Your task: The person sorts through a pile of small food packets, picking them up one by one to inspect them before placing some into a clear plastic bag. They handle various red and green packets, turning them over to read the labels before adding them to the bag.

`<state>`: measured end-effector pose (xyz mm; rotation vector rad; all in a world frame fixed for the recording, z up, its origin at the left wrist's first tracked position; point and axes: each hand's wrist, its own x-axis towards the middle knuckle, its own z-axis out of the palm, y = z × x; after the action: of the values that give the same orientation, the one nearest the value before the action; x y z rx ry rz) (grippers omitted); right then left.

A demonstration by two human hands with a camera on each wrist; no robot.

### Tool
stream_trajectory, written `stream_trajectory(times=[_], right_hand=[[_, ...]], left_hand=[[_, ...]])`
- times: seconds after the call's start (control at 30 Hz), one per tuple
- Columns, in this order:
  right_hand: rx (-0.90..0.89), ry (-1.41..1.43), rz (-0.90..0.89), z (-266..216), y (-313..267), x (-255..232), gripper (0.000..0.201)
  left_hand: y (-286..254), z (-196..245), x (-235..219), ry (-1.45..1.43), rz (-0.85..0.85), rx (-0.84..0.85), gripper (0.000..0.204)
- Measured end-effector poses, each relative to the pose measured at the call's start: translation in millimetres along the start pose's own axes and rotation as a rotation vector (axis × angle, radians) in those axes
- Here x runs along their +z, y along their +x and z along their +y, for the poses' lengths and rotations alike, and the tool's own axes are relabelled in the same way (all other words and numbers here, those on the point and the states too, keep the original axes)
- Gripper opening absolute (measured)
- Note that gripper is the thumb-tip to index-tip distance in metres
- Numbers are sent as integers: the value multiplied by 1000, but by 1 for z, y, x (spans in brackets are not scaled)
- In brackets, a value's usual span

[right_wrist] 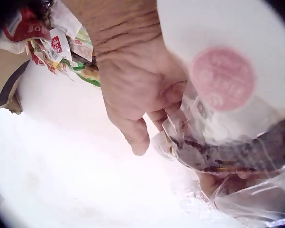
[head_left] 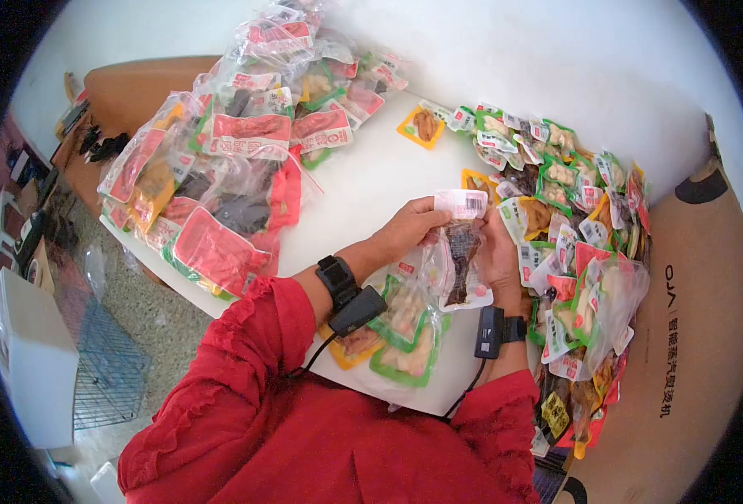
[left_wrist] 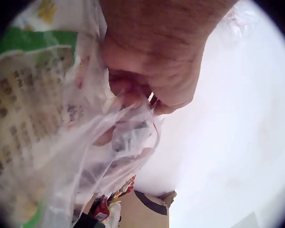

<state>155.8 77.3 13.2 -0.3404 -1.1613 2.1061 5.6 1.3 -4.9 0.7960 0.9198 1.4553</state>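
A vacuum-sealed packet with dark food and a white label (head_left: pixel 462 252) is held up over the near part of the white table, along with a clear plastic bag (left_wrist: pixel 133 137). My left hand (head_left: pixel 412 228) pinches the top edge of the bag and packet, thumb near the label. On the packet's other side is my right hand (head_left: pixel 499 250); in the right wrist view this hand (right_wrist: pixel 137 85) has some fingers behind the dark packet (right_wrist: pixel 237 152) and one finger extended. Green-edged packets (head_left: pixel 405 315) lie just below, one close to the left wrist camera.
Bagged packets (head_left: pixel 250 126) are heaped on the table's left side. Loose packets (head_left: pixel 556 193) form a long pile on the right, beside a cardboard box (head_left: pixel 682 311). A yellow-edged packet (head_left: pixel 422 124) lies at the back of the white table (head_left: pixel 363 185).
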Motion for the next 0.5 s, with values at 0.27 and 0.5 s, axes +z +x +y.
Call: stream_trajectory(times=[0.27, 0.5], right_hand=[[24, -108, 56, 0, -1, -3, 32], [0, -165, 124, 4, 2, -9, 31]], left_hand=[[-1, 2, 1, 109, -31, -18, 18], [-1, 2, 1, 98, 3, -32, 17]])
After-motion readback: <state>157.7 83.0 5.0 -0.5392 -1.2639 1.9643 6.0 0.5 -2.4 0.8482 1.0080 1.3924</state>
